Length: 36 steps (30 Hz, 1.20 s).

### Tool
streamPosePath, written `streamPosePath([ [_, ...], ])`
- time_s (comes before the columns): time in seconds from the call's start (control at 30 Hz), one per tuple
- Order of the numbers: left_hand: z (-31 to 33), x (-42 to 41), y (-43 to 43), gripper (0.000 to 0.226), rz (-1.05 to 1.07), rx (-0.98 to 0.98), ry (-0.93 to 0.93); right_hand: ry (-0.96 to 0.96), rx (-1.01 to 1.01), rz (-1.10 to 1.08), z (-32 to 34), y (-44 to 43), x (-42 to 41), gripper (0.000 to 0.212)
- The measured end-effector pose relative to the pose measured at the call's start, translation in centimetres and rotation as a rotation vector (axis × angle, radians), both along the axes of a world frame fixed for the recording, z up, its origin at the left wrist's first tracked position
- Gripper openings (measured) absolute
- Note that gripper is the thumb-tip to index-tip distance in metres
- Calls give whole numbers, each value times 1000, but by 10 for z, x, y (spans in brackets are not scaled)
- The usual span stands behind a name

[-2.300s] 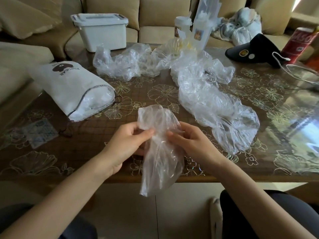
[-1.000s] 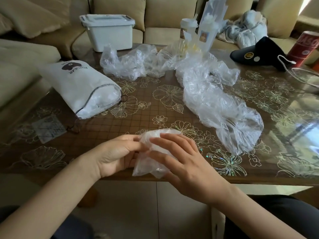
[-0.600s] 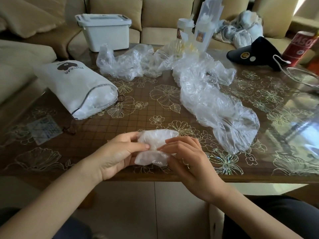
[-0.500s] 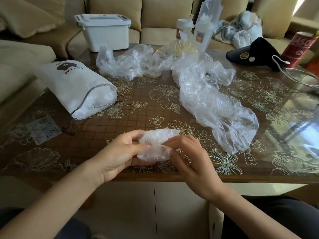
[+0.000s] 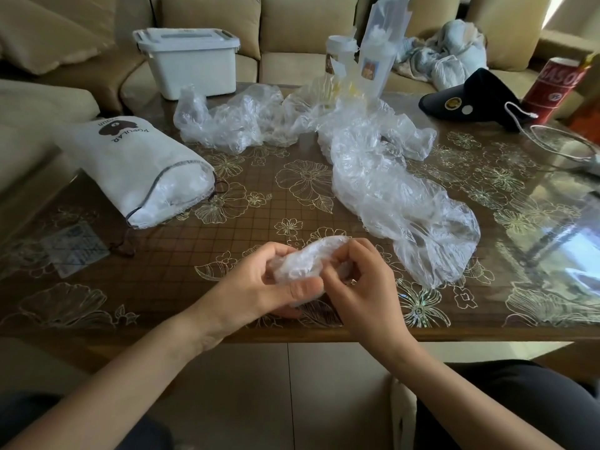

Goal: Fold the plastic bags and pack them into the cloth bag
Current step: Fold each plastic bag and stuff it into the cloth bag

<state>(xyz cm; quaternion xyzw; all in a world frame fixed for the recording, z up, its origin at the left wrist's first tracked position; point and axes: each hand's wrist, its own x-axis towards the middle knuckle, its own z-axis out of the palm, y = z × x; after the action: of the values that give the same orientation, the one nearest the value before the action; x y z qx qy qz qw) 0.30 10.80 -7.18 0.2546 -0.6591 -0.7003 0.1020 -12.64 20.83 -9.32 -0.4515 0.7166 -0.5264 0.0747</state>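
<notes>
A clear plastic bag, squeezed into a small wad, sits between both hands just above the table's near edge. My left hand grips it from below and the left, thumb pressed on its front. My right hand pinches its right end with curled fingers. A white cloth bag with a dark logo lies on its side at the left, its mouth open toward me and stuffed with folded bags. Loose crumpled plastic bags trail from the middle to the right, with more plastic bags behind.
The wooden table has a glossy flowered cover. A white lidded bin stands on the sofa at the back left. Cups in a bag, a dark cap, a red can and a white cable occupy the far right.
The bag that hung long over the table edge has been rolled up into a small wad. Both hands have closed tighter around it and lifted it slightly.
</notes>
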Motion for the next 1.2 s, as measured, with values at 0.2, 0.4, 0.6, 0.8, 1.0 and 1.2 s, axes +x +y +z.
streamPosePath([
  [0.2, -2, 0, -6, 21, 197, -192, -67, -295, 13, 116, 6, -1, -3, 10],
  [0.4, 2, 1, -4, 36, 261, 138, 48, -856, 140, 444, 17, 0, -12, 50],
  [0.6, 4, 3, -2, 29, 224, 52, -21, -874, 79, 401, 14, -1, -6, 24],
  [0.8, 6, 5, -3, 18, 70, -25, -163, -493, 9, 328, 7, -8, -3, 24],
  [1.0, 6, 4, -3, 11, 214, -10, -74, -861, 167, 427, 12, -10, -6, 55],
  [1.2, 4, 6, -2, 13, 256, 71, -48, -889, 50, 439, 9, -13, -3, 24],
])
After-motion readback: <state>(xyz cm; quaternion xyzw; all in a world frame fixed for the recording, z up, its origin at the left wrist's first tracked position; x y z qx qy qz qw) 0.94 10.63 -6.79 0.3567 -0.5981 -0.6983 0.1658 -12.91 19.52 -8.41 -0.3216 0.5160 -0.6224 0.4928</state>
